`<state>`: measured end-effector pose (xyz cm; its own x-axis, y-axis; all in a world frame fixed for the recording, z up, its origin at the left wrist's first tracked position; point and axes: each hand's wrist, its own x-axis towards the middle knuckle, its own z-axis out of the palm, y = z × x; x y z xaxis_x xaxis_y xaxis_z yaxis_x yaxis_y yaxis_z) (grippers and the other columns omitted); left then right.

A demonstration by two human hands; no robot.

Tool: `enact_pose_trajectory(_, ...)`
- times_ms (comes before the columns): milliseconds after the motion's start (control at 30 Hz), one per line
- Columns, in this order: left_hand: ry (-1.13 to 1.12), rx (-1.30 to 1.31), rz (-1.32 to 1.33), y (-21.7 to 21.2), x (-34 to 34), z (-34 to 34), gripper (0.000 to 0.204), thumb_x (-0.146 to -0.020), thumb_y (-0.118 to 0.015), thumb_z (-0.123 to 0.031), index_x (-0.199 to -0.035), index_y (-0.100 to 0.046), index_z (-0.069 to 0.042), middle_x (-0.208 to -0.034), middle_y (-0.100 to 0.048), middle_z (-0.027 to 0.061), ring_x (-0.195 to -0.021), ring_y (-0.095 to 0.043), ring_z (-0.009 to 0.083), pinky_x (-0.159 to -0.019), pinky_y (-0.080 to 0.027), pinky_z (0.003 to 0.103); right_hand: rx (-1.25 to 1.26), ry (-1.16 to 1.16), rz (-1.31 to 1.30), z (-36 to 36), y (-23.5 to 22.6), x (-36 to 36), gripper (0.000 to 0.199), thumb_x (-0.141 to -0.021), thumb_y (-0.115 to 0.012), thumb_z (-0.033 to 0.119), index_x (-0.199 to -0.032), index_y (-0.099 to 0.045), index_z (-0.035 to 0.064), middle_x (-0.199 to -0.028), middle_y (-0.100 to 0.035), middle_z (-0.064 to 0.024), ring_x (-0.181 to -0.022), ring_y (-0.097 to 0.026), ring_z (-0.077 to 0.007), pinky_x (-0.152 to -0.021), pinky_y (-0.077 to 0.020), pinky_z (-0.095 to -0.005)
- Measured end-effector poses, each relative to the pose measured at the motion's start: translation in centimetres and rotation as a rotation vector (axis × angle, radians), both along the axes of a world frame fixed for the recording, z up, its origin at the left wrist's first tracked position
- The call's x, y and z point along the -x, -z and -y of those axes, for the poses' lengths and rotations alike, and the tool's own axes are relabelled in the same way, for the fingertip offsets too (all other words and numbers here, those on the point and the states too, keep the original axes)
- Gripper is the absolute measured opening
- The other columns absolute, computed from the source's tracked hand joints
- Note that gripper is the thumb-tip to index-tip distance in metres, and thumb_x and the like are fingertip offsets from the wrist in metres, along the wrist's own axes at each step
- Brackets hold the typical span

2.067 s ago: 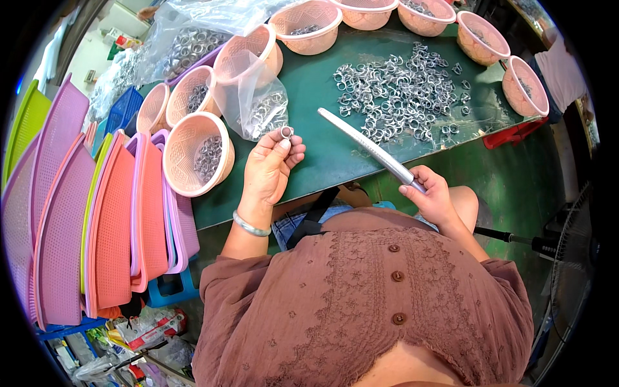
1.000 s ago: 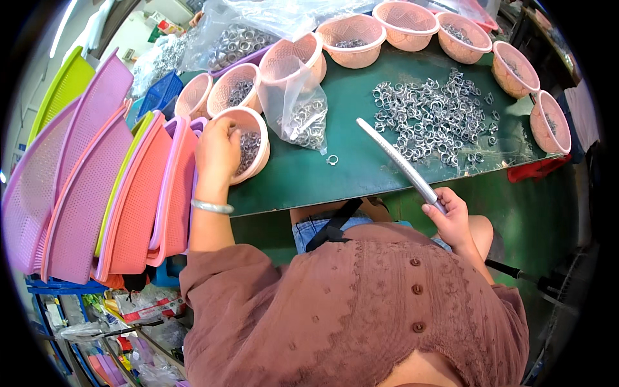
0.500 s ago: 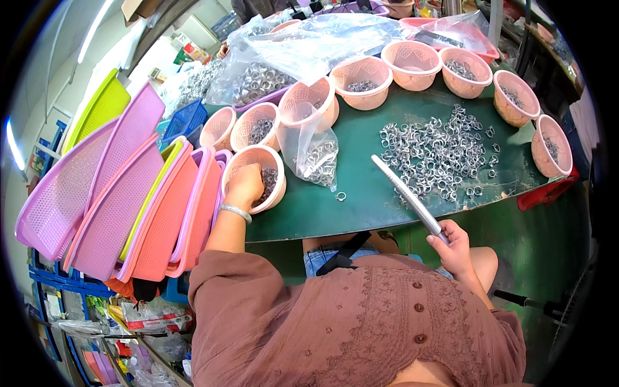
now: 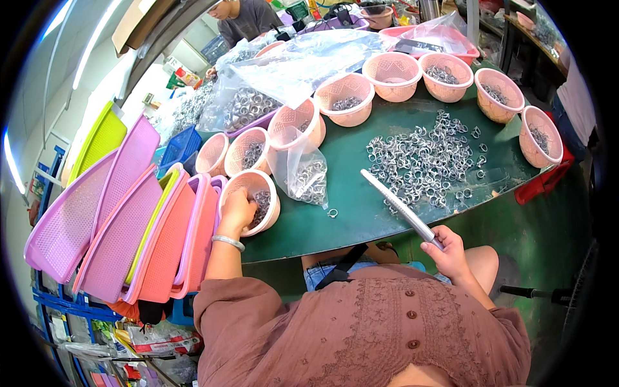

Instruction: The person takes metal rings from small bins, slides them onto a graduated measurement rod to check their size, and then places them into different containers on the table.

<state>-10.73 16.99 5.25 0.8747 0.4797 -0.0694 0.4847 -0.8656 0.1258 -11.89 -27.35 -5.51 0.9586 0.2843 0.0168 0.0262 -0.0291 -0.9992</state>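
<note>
My left hand [image 4: 237, 211] reaches into a pink plastic bowl [image 4: 269, 182] of small metal rings at the near left of the green table [image 4: 348, 213]; its fingers are down among the rings, so what they hold is hidden. My right hand [image 4: 446, 251] grips the near end of a long tapered metal rod [image 4: 398, 205] that points up and left over the table. A spread pile of loose metal rings [image 4: 425, 161] lies just beyond the rod. One single ring [image 4: 333, 213] sits alone near the table's front edge.
Several pink bowls [image 4: 393, 74] with rings line the table's far and right edges. A clear bag of rings [image 4: 308, 174] stands beside the left bowls. Stacked pink, orange and green plastic trays [image 4: 122, 226] lean at my left. Another person [image 4: 248, 16] works at the back.
My left hand went from holding a ring above the table to the near-left pink bowl and now dips into it. My head turned, shifting the view. The rod stays in my right hand.
</note>
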Motion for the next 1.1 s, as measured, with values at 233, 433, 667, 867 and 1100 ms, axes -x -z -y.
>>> enact_pose_trajectory(233,0.017,0.842,0.47,1.8,-0.1,-1.1,0.017,-0.074,-0.055,0.007,-0.088,-0.05,-0.001,-0.067,-0.055,0.0055,-0.054,-0.051,0.0107,-0.049,-0.041,0.02,-0.016,0.001,-0.013,0.0,0.0,0.4,0.016,-0.076,-0.064,0.006,-0.086,-0.054,0.0001,-0.068,-0.048,0.0043,-0.06,-0.04,-0.002,-0.053,-0.0336,-0.0174)
enact_pose_trajectory(433,-0.053,1.139,0.596,0.3,1.0,0.6,0.021,-0.078,-0.054,0.002,-0.099,-0.054,0.0,-0.08,-0.058,0.0048,-0.065,-0.056,0.0102,-0.056,-0.044,0.019,0.019,-0.001,-0.061,0.1,0.4,0.3,0.017,-0.076,-0.064,0.007,-0.088,-0.054,-0.0004,-0.068,-0.045,0.0057,-0.059,-0.036,-0.002,-0.052,-0.0302,-0.0168)
enact_pose_trajectory(667,0.008,1.118,0.576,0.4,1.3,0.6,0.029,-0.078,-0.053,0.003,-0.107,-0.052,0.001,-0.082,-0.057,0.0046,-0.069,-0.055,0.0094,-0.059,-0.044,0.019,0.009,-0.015,-0.063,-0.5,0.3,0.1,0.019,-0.076,-0.064,0.008,-0.09,-0.054,-0.0009,-0.068,-0.047,0.005,-0.059,-0.037,-0.0019,-0.052,-0.0304,-0.0166)
enact_pose_trajectory(867,0.039,0.969,0.584,0.5,1.2,0.9,0.036,-0.077,-0.053,0.005,-0.112,-0.05,0.001,-0.083,-0.057,0.0049,-0.07,-0.055,0.01,-0.061,-0.043,0.019,0.023,-0.014,-0.059,-0.3,0.4,0.1,0.018,-0.076,-0.064,0.007,-0.089,-0.054,-0.0007,-0.068,-0.046,0.0053,-0.059,-0.037,-0.0016,-0.052,-0.0301,-0.0162)
enact_pose_trajectory(1100,0.104,0.397,0.471,1.5,1.6,-0.3,0.03,-0.075,-0.052,0.004,-0.105,-0.057,0.0,-0.074,-0.053,0.0032,-0.065,-0.05,0.008,-0.059,-0.041,0.02,0.024,-0.028,-0.064,-0.4,0.3,0.0,0.016,-0.076,-0.064,0.006,-0.087,-0.054,-0.0001,-0.067,-0.046,0.0054,-0.058,-0.037,-0.0011,-0.052,-0.0298,-0.0161)
